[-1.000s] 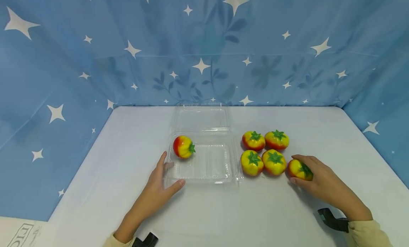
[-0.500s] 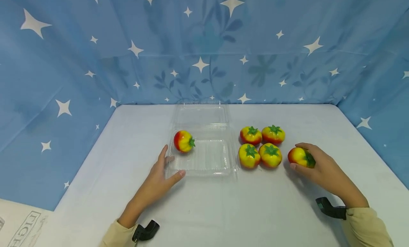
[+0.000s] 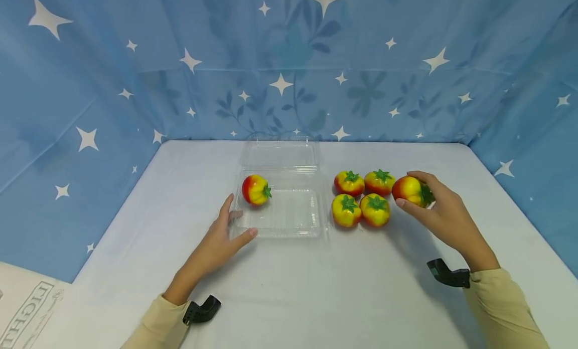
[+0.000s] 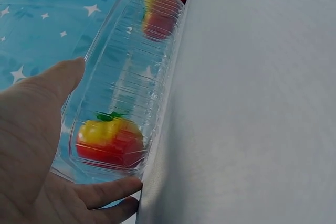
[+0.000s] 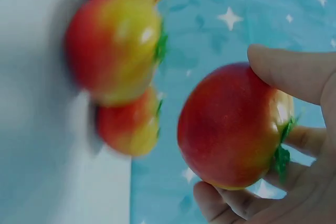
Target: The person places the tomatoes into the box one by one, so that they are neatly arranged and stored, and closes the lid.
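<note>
My right hand (image 3: 444, 216) holds a red-and-yellow persimmon (image 5: 228, 127) with a green leafy top, raised above the table. In the right wrist view, thumb and fingers grip it from both sides, its top turned toward the palm. Spread at the near left corner of a clear plastic clamshell box (image 3: 289, 233) is my left hand (image 3: 221, 243), thumb by the front edge and fingers along the left side, nearly straight. Inside the box's left part, a persimmon (image 3: 256, 190) lies on its side. The lid (image 3: 281, 154) stands open toward the back.
Several more persimmons (image 3: 346, 211) sit in two rows right of the box, close to the raised one. They rest on a white table (image 3: 289, 288). A blue star-patterned curtain (image 3: 203, 88) borders its back and sides.
My right hand has lifted the persimmon off the table and carried it left and back, toward the grouped ones. The left hand stays at the box. The head view has shifted slightly.
</note>
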Tool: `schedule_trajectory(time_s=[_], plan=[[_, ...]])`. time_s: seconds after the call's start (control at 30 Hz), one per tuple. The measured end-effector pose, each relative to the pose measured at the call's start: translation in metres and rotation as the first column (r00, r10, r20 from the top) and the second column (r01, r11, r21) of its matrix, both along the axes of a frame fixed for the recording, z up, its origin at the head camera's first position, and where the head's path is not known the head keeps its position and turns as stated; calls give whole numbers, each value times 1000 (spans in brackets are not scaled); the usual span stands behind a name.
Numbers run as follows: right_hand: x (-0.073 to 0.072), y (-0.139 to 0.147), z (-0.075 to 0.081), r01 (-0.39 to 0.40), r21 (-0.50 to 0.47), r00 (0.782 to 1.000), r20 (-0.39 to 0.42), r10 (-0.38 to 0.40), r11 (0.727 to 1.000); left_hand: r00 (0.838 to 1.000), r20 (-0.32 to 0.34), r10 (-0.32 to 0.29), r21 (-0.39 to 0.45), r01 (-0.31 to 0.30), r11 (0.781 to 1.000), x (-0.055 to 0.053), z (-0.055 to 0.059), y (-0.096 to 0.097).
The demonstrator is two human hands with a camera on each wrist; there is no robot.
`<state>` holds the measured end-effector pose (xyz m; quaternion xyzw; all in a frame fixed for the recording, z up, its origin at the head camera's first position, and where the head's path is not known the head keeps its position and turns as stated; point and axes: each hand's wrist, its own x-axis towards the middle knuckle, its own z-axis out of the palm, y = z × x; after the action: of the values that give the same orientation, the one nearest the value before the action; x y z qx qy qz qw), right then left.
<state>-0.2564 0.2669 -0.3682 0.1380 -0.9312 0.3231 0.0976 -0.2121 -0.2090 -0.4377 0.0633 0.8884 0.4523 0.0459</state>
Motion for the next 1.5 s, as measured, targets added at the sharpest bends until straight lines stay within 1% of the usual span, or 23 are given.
schedule_trajectory(time_s=[0.07, 0.2, 0.33, 0.43, 0.57, 0.67, 0.77, 0.83, 0.9, 0.97, 1.2, 1.4, 1.5], plan=[[-4, -10, 6, -28, -17, 999, -17, 28, 999, 1000, -5, -1, 0, 1, 1000, -2, 1, -1], [-13, -36, 19, -72, -54, 997, -24, 71, 996, 1000, -3, -1, -6, 1, 1000, -4, 2, -3], [-18, -64, 31, -112, -103, 994, -18, 111, 988, 1000, 17, 1, 5, -1, 1000, -4, 0, -2], [-21, -85, 38, -143, -137, 990, -30, 140, 980, 1000, 22, 1, 11, -2, 1000, -4, -2, -1], [-26, -112, 46, -195, -192, 980, -71, 184, 962, 1000, 5, 4, 8, -4, 1000, -4, -4, 0], [-26, -130, 51, -227, -249, 974, -60, 219, 941, 1000, 7, 4, 6, -4, 1000, -3, -5, 2], [-24, -148, 52, -257, -280, 966, -74, 246, 925, 1000, 12, 2, 4, -2, 1000, -2, -6, 3], [-23, -162, 51, -289, -290, 957, -98, 272, 912, 1000, 12, 8, 8, -8, 1000, -1, -7, 4], [-21, -175, 48, -330, -277, 943, -140, 302, 902, 1000, 9, 16, 11, -16, 1000, 0, -6, 4], [-19, -187, 45, -355, -271, 934, -150, 325, 894, 1000, 8, 21, 8, -22, 1000, 1, -6, 3], [-13, -213, 25, -405, -255, 913, -159, 375, 878, 1000, -3, 18, 0, -18, 1000, 2, -3, 3], [-10, -231, 7, -471, -251, 882, -159, 444, 846, 1000, -18, 2, -6, -3, 1000, 3, -2, 3], [-8, -238, 0, -484, -254, 875, -149, 461, 837, 1000, -29, -1, 4, 1, 1000, 3, -2, 3]])
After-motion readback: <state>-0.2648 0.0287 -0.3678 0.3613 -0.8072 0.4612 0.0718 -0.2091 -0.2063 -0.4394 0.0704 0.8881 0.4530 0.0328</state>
